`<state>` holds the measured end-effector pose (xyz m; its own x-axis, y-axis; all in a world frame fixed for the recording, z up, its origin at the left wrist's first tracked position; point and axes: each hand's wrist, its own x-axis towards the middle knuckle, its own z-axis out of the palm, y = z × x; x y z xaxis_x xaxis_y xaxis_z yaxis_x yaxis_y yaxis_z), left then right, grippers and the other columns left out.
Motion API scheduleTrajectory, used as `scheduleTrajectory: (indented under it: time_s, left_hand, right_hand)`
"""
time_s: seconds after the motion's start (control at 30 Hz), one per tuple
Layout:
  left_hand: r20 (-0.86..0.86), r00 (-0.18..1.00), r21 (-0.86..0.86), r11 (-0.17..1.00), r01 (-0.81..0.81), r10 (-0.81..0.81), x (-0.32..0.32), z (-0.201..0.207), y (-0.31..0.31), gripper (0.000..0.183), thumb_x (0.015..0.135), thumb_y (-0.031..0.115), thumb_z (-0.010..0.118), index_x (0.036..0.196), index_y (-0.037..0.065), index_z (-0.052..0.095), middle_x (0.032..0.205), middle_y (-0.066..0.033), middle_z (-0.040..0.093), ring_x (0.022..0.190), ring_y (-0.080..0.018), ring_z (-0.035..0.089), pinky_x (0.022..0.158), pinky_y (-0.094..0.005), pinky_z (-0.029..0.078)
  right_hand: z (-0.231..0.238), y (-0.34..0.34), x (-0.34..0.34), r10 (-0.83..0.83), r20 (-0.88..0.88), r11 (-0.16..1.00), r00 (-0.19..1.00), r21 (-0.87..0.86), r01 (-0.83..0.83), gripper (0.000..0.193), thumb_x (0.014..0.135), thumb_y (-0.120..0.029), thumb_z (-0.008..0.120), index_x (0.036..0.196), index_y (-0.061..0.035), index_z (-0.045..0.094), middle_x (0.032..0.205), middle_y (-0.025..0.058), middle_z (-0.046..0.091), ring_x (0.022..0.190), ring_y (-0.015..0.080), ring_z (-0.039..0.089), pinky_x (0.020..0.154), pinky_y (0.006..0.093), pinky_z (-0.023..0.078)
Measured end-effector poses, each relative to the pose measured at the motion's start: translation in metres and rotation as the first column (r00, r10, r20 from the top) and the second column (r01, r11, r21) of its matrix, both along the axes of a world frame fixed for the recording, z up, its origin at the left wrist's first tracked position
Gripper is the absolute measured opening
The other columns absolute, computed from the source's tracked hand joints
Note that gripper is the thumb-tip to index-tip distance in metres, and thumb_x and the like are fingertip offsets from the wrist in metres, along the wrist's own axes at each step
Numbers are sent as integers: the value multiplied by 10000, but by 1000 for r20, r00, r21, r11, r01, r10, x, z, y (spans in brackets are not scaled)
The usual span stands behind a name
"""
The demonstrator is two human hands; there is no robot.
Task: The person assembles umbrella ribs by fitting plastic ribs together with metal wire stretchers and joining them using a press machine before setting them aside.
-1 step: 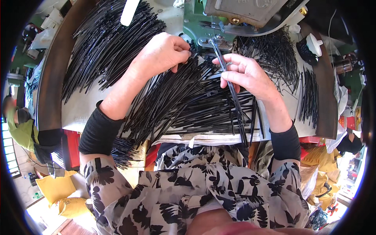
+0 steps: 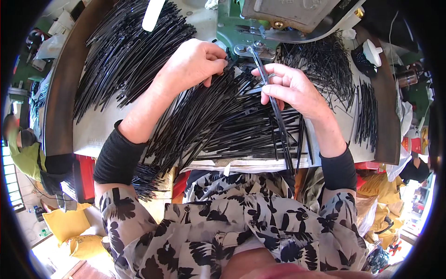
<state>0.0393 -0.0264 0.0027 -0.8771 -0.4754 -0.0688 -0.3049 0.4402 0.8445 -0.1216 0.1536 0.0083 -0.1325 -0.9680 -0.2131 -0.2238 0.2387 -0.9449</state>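
My left hand (image 2: 200,60) is closed in a pinch at the upper end of a loose heap of thin black rods (image 2: 200,111). Dark ends lie against its fingertips, and I cannot make out what is between them. Between the thumb and fingers of my right hand (image 2: 290,88) is a long black rod (image 2: 278,118), or a few lying together. It slants from a small metal plate (image 2: 244,50) on the green machine (image 2: 227,23) down past the table's front edge. Its upper end meets the plate.
A large bundle of black rods (image 2: 134,51) covers the table's left side. Thinner black pieces (image 2: 320,65) are tangled at the right, beside a small row of rods (image 2: 366,116). The machine's metal head (image 2: 288,14) overhangs the far middle. A person in green (image 2: 28,153) is at far left.
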Motion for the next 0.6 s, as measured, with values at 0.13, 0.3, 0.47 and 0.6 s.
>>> scheduleTrajectory:
  time_s: [0.13, 0.3, 0.47, 0.6]
  left_hand:
    - [-172, 985, 47, 999, 14, -6, -7, -2, 11, 285, 823, 135, 619, 1041, -49, 625, 687, -55, 621, 445, -47, 462, 414, -197, 359]
    - [-214, 976, 167, 986, 13, 24, -18, -8, 14, 284, 858, 154, 605, 1086, -17, 618, 691, -17, 584, 459, -24, 415, 399, -169, 295]
    - [-281, 955, 475, 879, 47, 100, -18, -6, 16, 289, 886, 152, 558, 1122, -10, 601, 853, -63, 594, 511, -17, 428, 404, -147, 288]
    - [-286, 952, 499, 865, 49, 112, -21, -5, 20, 286, 887, 153, 561, 1122, -5, 601, 848, -62, 595, 516, -19, 429, 410, -146, 292]
  right_hand:
    - [2, 1, 2, -9, 44, 1000, 999, -12, 10, 373, 849, -149, 522, 1195, -11, 501, 746, 30, 629, 585, 43, 511, 489, 185, 389]
    - [3, 3, 4, -25, 84, 1000, 996, 16, 24, 385, 835, -139, 542, 1194, -8, 498, 748, 32, 635, 589, 48, 520, 494, 187, 401]
    - [4, 4, 5, -22, 77, 1000, 997, 24, 20, 389, 835, -156, 547, 1186, 4, 501, 744, 37, 635, 582, 51, 520, 491, 189, 400]
    - [1, 3, 4, -20, 79, 1000, 997, 2, 20, 396, 847, -174, 524, 1193, 16, 482, 726, 34, 621, 582, 44, 525, 477, 178, 391]
